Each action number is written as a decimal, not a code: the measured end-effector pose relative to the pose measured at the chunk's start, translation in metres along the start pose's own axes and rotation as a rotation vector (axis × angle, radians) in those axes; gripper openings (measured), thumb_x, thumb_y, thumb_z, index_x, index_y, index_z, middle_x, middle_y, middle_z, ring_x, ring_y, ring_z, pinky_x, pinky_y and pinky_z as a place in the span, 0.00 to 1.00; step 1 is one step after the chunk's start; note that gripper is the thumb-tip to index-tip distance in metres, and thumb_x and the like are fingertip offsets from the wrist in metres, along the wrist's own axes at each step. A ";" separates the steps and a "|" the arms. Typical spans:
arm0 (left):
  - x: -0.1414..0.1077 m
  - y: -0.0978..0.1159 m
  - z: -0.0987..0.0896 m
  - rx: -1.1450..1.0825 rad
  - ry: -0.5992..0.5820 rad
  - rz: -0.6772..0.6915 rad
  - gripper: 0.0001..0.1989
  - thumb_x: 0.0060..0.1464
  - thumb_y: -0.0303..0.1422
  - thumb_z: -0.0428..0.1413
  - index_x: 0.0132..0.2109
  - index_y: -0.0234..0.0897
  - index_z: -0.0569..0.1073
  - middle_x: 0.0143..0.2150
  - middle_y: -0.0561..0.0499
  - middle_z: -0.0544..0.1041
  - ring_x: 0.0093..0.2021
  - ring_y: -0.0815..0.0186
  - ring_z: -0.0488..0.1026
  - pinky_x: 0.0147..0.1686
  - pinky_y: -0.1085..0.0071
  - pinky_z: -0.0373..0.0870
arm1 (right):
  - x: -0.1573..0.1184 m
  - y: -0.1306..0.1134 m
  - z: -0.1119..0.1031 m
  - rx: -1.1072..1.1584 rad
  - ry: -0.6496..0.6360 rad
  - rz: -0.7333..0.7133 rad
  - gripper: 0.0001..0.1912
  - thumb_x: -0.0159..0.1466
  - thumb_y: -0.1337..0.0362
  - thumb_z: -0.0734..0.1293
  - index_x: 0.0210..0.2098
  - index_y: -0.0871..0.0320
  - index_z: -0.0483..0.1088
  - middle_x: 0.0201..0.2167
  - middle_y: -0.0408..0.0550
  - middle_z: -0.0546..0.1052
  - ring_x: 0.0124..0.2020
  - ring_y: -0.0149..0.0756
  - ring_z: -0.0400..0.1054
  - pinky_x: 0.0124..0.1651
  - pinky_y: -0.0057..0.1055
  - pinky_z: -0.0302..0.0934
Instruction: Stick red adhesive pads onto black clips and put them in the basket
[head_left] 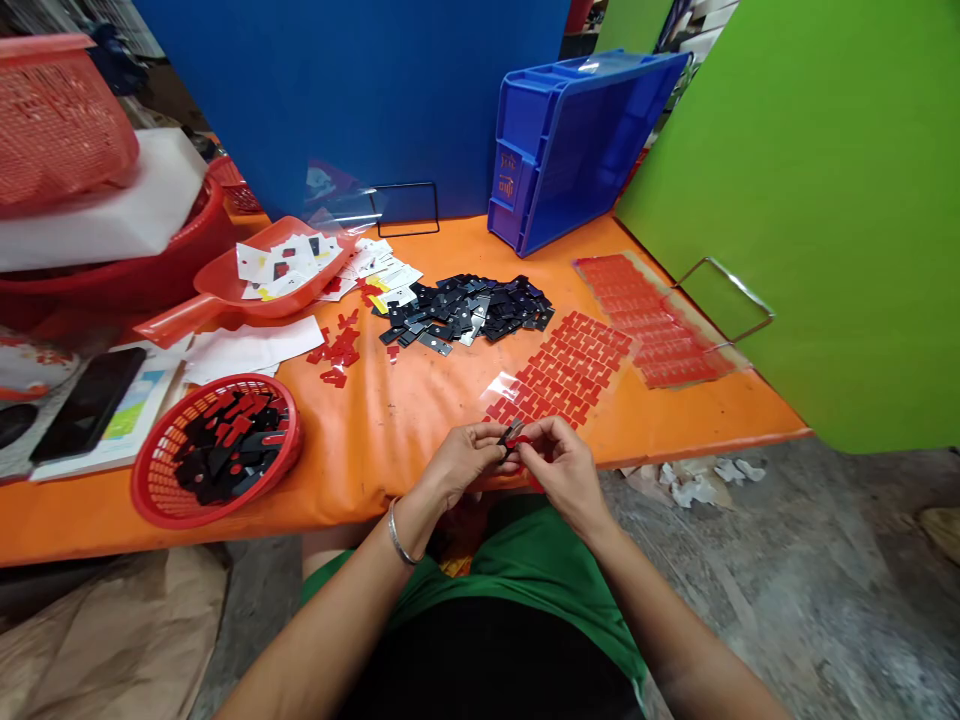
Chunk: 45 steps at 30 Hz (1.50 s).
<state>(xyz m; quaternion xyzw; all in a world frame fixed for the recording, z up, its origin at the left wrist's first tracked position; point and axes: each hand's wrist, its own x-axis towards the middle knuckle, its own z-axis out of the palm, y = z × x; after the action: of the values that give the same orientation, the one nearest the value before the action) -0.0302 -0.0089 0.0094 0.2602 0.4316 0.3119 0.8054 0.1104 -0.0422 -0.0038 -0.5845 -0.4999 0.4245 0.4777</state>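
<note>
Near the table's front edge, my left hand (463, 462) is closed on a small flat black piece (511, 432). My right hand (564, 470) pinches a small red sticker (523, 441) against that piece, its fingertips meeting those of the left. Just beyond my hands lies a sheet of red T-shaped stickers (574, 365). A heap of flat black pieces (472, 308) spreads over the middle of the table. To the left of the heap are loose red stickers (336, 350). The red mesh basket (142, 470) at the left holds black pieces, some with red on them.
Orange cloth covers the table (360, 440). A red dustpan (210, 300) with white cards sits at the back left, near a black phone (90, 405). The blue crate (585, 150) stands on its side at the back. Another red sheet (652, 320) lies by the green panel (840, 220).
</note>
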 end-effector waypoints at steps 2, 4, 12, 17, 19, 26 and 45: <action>0.000 0.000 0.001 -0.006 0.006 -0.002 0.08 0.48 0.18 0.57 0.37 0.28 0.73 0.32 0.47 0.78 0.27 0.70 0.77 0.33 0.77 0.74 | 0.002 0.003 0.001 -0.004 -0.012 -0.014 0.07 0.56 0.61 0.66 0.31 0.55 0.63 0.27 0.43 0.71 0.25 0.31 0.67 0.29 0.29 0.65; 0.000 0.000 0.001 -0.012 0.009 -0.006 0.07 0.48 0.17 0.57 0.36 0.28 0.74 0.31 0.47 0.78 0.27 0.70 0.77 0.33 0.77 0.74 | 0.003 0.006 0.000 -0.008 -0.010 -0.018 0.08 0.56 0.61 0.66 0.31 0.55 0.62 0.28 0.43 0.72 0.25 0.31 0.67 0.30 0.30 0.65; -0.001 0.002 0.001 -0.005 0.007 -0.021 0.07 0.47 0.18 0.58 0.36 0.28 0.74 0.31 0.47 0.78 0.28 0.69 0.77 0.32 0.76 0.75 | 0.005 0.009 -0.001 0.019 -0.005 -0.001 0.09 0.56 0.60 0.67 0.31 0.56 0.63 0.28 0.43 0.71 0.26 0.31 0.67 0.30 0.30 0.66; -0.002 0.004 0.003 0.010 0.027 -0.042 0.07 0.48 0.18 0.56 0.35 0.29 0.74 0.30 0.48 0.78 0.27 0.71 0.76 0.32 0.77 0.75 | 0.005 0.007 -0.001 0.023 -0.017 0.004 0.08 0.56 0.61 0.67 0.31 0.56 0.63 0.27 0.43 0.71 0.25 0.31 0.67 0.30 0.30 0.66; -0.002 0.004 0.002 0.011 0.021 -0.048 0.07 0.47 0.19 0.58 0.36 0.29 0.75 0.29 0.49 0.78 0.27 0.71 0.76 0.32 0.77 0.74 | 0.005 0.007 -0.001 0.020 -0.017 0.007 0.08 0.56 0.60 0.67 0.30 0.56 0.62 0.28 0.43 0.71 0.25 0.31 0.67 0.30 0.30 0.66; -0.001 0.003 0.001 0.013 0.011 -0.057 0.08 0.46 0.20 0.59 0.36 0.29 0.74 0.30 0.48 0.78 0.27 0.69 0.76 0.31 0.76 0.75 | 0.005 0.010 0.000 0.008 -0.019 0.004 0.08 0.56 0.61 0.66 0.31 0.56 0.62 0.27 0.42 0.71 0.24 0.31 0.69 0.29 0.29 0.66; -0.002 0.003 0.002 0.020 0.020 -0.055 0.08 0.48 0.20 0.57 0.38 0.28 0.73 0.28 0.48 0.77 0.26 0.70 0.76 0.31 0.76 0.74 | 0.005 0.006 0.002 -0.032 0.017 0.000 0.08 0.56 0.61 0.66 0.30 0.55 0.62 0.24 0.41 0.70 0.23 0.31 0.68 0.27 0.28 0.65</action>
<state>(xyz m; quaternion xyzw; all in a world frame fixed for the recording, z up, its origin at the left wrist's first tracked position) -0.0298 -0.0090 0.0138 0.2532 0.4495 0.2879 0.8068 0.1102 -0.0376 -0.0104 -0.5957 -0.5024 0.4116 0.4725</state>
